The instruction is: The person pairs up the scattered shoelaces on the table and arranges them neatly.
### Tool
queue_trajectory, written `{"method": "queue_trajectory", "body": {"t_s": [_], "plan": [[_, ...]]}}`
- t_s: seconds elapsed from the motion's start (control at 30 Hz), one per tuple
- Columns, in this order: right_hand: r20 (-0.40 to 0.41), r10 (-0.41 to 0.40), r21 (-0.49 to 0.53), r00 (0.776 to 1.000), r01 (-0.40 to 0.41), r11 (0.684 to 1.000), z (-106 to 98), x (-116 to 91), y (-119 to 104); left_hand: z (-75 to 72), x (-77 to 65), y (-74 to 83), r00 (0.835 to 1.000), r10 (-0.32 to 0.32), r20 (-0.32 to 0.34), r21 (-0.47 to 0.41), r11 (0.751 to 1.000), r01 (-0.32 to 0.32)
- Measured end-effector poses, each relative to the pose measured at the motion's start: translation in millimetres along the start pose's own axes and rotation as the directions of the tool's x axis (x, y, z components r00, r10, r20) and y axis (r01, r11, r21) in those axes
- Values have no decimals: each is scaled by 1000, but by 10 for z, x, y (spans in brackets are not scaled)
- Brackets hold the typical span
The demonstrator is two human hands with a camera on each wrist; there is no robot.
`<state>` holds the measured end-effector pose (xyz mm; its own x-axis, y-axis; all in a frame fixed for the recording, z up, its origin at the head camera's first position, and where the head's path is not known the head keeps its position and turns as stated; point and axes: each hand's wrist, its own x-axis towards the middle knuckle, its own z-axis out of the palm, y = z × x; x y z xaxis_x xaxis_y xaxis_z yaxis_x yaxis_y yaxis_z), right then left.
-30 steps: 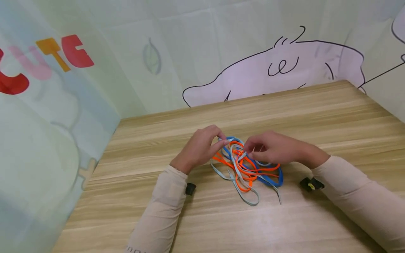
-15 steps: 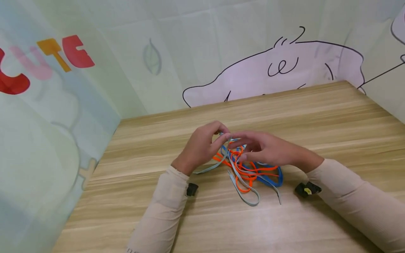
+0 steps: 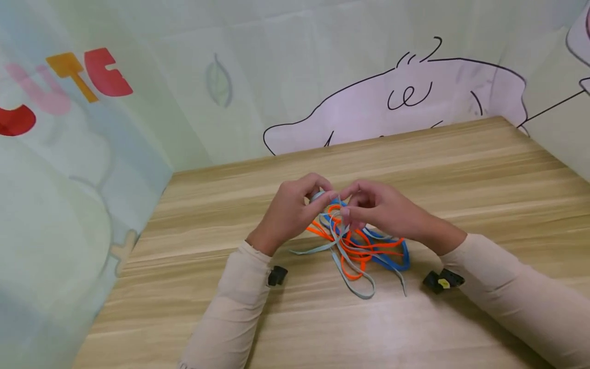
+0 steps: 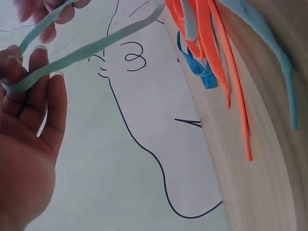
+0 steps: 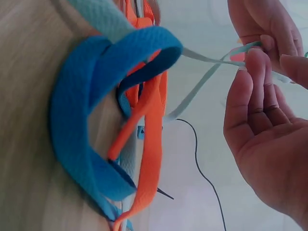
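Note:
A tangle of flat shoelaces lies mid-table: an orange shoelace (image 3: 364, 251), a blue shoelace (image 3: 402, 256) and a pale blue-green shoelace (image 3: 364, 293). My left hand (image 3: 292, 207) pinches a raised stretch of the pale shoelace just behind the tangle. Close against its fingertips, my right hand (image 3: 392, 212) pinches the pale shoelace too. In the left wrist view the pale shoelace (image 4: 96, 47) bends round the left fingers and slants back to the pile. Seen from the right wrist, a blue loop (image 5: 72, 120) stands nearest, and pale strands rise from the pile to both hands.
The wood-grain table (image 3: 221, 205) carries the tangle near its middle. Behind and left of it hangs a printed cloth (image 3: 203, 31). Each wrist wears a small black device, such as the one by the left sleeve (image 3: 277, 275).
Both hands have lifted slightly. My right hand has moved left, beside the left fingertips, and now pinches the pale shoelace. One pale end has shifted and now points left under the left hand.

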<state>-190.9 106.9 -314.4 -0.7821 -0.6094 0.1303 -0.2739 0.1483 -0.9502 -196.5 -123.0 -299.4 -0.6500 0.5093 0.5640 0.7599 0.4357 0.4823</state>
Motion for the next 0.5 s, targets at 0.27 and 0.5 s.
{"method": "queue_trajectory", "body": {"t_s": [0.27, 0.5], "plan": [[52, 1, -61, 999, 3, 998, 19, 25, 34, -73, -18, 31, 993, -112, -36, -128, 986, 106], [7, -16, -22, 1000, 16, 1000, -71, -17, 8, -99, -9, 14, 990, -140, -30, -144, 980, 134]]}}
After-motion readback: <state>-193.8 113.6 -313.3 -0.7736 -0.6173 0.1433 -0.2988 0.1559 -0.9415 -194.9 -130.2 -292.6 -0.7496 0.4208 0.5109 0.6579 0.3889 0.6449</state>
